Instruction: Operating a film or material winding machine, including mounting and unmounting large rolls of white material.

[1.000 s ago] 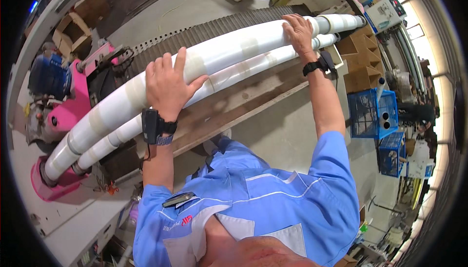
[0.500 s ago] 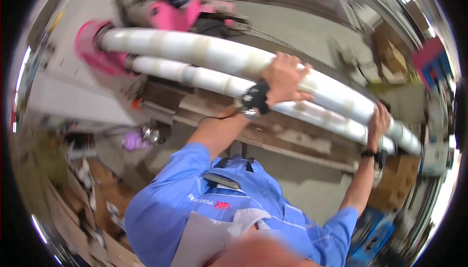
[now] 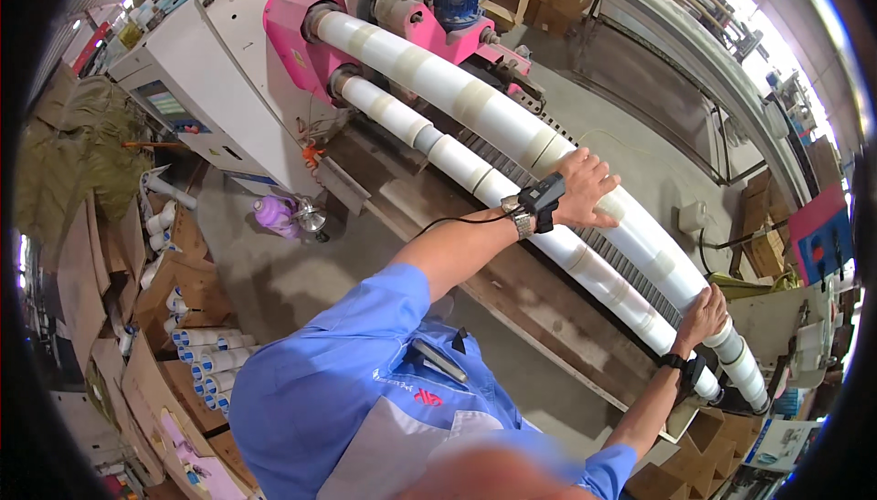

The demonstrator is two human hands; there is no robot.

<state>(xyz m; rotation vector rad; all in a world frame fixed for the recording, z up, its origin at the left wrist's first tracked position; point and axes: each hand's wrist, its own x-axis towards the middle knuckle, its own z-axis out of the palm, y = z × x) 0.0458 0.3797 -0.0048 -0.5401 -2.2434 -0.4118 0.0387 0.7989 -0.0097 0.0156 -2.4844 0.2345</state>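
Two long, white-wrapped rollers with tan bands run diagonally from a pink machine housing (image 3: 290, 43) at upper left toward lower right. The thicker roller (image 3: 438, 82) lies on the far side, the thinner roller (image 3: 457, 164) nearer my body. My left hand (image 3: 585, 189) rests on top of the thicker roller about midway along, its fingers spread apart. Farther right, my right hand (image 3: 702, 319) wraps over the same roller, close to a grey gap (image 3: 728, 345) in its white covering. The fingertips on its far side are partly hidden.
A ribbed dark strip (image 3: 630, 272) runs between the rollers, with a brown ledge (image 3: 512, 285) along the near side. Left stand a white control cabinet (image 3: 219, 89), a purple bottle (image 3: 272, 214) and a carton of small white rolls (image 3: 215, 358). Open cardboard boxes (image 3: 699, 450) sit at lower right.
The view has turned, so the rollers slope more steeply down to the right, and it is sharper. Both hands are still on the thicker roller, at about the same places along it.
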